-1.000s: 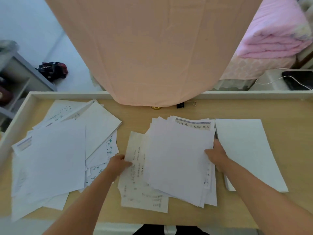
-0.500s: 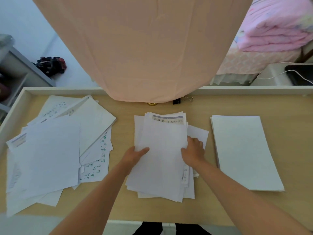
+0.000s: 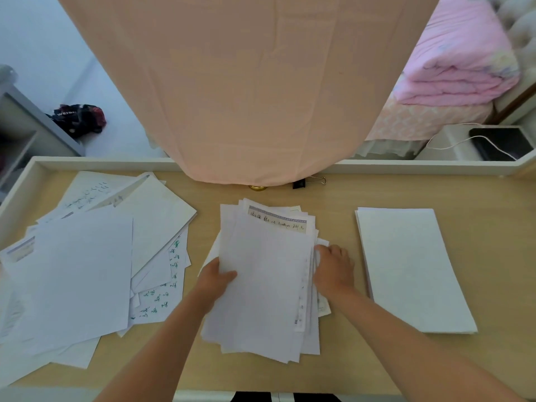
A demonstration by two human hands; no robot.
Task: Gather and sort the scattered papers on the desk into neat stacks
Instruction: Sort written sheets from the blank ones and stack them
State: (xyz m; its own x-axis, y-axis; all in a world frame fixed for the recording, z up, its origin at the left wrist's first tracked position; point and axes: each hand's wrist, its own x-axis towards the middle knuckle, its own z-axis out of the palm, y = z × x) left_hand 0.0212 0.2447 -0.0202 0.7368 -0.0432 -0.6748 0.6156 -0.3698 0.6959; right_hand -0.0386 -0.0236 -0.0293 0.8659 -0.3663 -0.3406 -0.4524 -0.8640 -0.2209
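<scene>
We grip the middle pile on the desk: the left hand has its thumb on top and fingers beneath, and the right hand curls its fingers into the right edge. Bare wood separates the pile from the scattered papers and the neat stack. The sheets jutting right half a second ago now sit tucked in.

A person's left hand and right hand grip opposite sides of an uneven pile of papers at the middle of a desk. A scattered heap lies to the left and a squared stack to the right. A binder clip sits just beside a hanging pink cloth.
</scene>
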